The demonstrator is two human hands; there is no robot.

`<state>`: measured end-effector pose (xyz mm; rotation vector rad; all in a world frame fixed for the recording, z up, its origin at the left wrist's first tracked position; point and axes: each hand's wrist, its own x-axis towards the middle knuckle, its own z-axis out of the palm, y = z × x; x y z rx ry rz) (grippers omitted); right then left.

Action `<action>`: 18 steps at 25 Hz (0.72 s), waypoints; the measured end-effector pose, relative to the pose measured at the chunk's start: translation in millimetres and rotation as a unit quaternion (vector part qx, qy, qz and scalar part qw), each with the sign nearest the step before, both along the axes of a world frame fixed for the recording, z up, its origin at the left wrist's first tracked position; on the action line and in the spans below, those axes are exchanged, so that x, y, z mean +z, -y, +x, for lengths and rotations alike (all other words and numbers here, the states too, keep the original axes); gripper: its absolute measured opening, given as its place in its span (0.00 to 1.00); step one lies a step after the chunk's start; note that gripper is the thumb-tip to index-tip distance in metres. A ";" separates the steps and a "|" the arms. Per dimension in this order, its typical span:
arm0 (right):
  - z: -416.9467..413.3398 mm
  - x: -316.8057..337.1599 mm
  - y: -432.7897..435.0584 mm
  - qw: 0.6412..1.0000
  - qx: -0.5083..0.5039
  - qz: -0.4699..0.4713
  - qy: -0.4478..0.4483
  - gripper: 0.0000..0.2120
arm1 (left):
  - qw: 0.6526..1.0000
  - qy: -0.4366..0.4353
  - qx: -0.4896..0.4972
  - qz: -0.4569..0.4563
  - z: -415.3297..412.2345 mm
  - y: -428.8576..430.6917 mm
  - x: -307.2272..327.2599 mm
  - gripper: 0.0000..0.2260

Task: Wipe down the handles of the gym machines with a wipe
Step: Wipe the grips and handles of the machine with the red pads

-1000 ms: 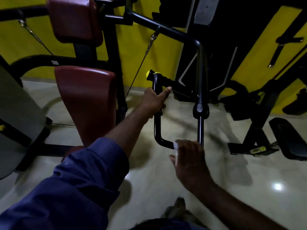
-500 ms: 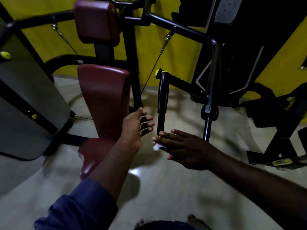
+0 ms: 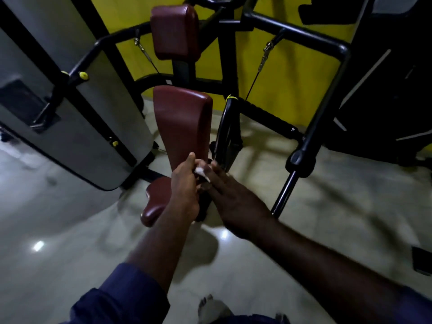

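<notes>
Fingers [image 3: 192,160] of both hands meet on the wipe [image 3: 201,172].
Left hand [image 3: 184,185] pinches the white wad; right hand [image 3: 236,199] lies nearly straight-fingered against it, just beside the black handle [image 3: 224,127] and the maroon pad [image 3: 182,122].

Glossy vinyl, painted metal, polished floor
The maroon pads [image 3: 184,127] look like smooth, shiny vinyl; the black frame [image 3: 325,108] is painted metal tube with a dull sheen. The floor [image 3: 70,230] is polished and glossy. The white wipe [image 3: 201,171] looks soft and crumpled, the blue sleeve [image 3: 121,298] matt cloth.
</notes>
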<state>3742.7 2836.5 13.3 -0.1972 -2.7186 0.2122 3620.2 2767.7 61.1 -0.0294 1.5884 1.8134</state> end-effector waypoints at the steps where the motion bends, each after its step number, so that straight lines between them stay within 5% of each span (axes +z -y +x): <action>1: 16.2 -1.5 10.0 0.999 -0.003 -0.030 0.016 0.33 | 1.000 -0.016 -0.007 0.001 8.3 -1.7 1.1 0.17; 4: 61.3 -12.2 9.0 0.997 -0.052 -0.053 -0.006 0.33 | 0.997 -0.072 -0.019 0.000 26.4 -15.2 3.1 0.22; 7: 113.2 -33.3 -30.2 0.998 -0.012 0.056 0.033 0.27 | 0.979 -0.172 -0.025 -0.108 36.9 -38.1 -1.0 0.34; 10: 135.2 -26.8 -90.5 0.985 0.028 0.157 0.059 0.16 | 0.901 -0.336 -0.027 -0.274 45.9 -46.7 -13.5 0.33; 12: 135.4 -15.2 -110.8 0.989 0.021 0.125 0.078 0.24 | 0.846 -0.416 -0.001 -0.332 54.4 -48.2 -17.9 0.27; 15: 124.8 -21.0 -68.8 0.998 -0.053 -0.008 0.022 0.31 | 0.832 -0.433 0.022 -0.346 53.3 -50.2 -23.9 0.24; 18: 116.1 -31.3 -20.4 0.996 -0.078 -0.047 -0.015 0.20 | 0.834 -0.432 0.010 -0.344 50.7 -49.4 -24.2 0.17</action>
